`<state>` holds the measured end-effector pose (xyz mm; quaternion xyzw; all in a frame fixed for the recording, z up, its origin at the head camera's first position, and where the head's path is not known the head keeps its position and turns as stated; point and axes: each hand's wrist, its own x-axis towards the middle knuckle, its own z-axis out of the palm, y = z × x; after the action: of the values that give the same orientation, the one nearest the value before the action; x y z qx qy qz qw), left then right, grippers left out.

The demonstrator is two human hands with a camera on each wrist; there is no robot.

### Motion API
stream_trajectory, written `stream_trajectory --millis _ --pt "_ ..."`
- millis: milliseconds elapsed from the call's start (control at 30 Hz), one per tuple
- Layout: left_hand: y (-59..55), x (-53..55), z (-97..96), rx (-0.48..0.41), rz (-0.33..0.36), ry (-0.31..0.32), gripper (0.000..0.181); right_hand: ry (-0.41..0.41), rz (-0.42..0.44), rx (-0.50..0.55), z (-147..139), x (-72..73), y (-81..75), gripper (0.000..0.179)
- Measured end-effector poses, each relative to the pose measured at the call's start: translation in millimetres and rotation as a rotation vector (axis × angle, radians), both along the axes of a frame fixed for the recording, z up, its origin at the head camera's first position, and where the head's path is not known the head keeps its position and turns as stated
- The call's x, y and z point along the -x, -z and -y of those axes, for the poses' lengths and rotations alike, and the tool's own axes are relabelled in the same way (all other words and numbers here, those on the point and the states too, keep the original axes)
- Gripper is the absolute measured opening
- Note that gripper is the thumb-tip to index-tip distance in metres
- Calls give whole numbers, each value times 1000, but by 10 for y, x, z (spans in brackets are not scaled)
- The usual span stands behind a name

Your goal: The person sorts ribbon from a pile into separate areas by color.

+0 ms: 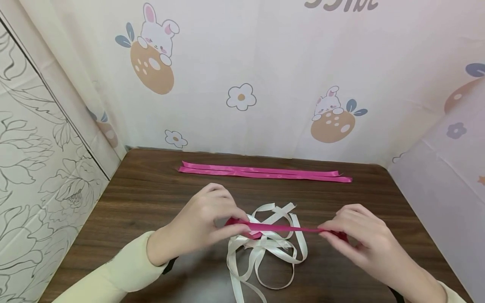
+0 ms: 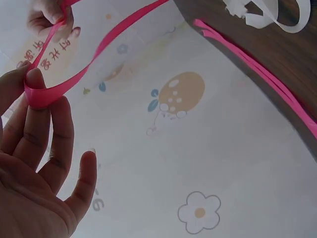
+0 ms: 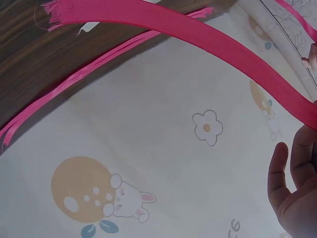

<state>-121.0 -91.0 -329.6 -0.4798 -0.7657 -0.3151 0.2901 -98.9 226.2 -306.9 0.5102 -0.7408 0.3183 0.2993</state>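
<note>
Looking like a corner of someone's home, tbh. Seeing a dark-brown wood-grain table with rounded corners butting up against a pale hanging sheet printed with cartoon bunnies and flowers, plus a white panel showing black line-drawn blooms.

A dark brown wood-grain table with rounded far corners carries two groups of ribbon: flat, glossy pink satin strips, side by side from left to right near the far edge, and a loosely looped tangle of cream-white satin ribbon nearer, around the middle.
</note>
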Motion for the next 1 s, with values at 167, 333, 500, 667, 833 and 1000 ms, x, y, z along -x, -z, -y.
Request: stream_trajectory --millis 167,333,500,667,833,1000 --pt "1 47 72 -3 13 -23 15 28 -12 -6 -37 37 -3 26" --pt "-4 80 142 -2 31 -45 16 69 -12 -14 -81 70 -12 29" --pt "-12 115 216 5 58 -77 15 106 -3 -20 -135 107 -19 30" --pt "8 160 295 12 98 -109 13 143 0 -36 -202 155 -3 33" --pt "62 218 378 10 137 -148 12 191 -1 -52 -294 221 51 35" --pt "112 286 452 4 163 -175 12 252 3 -77 -401 281 113 37"
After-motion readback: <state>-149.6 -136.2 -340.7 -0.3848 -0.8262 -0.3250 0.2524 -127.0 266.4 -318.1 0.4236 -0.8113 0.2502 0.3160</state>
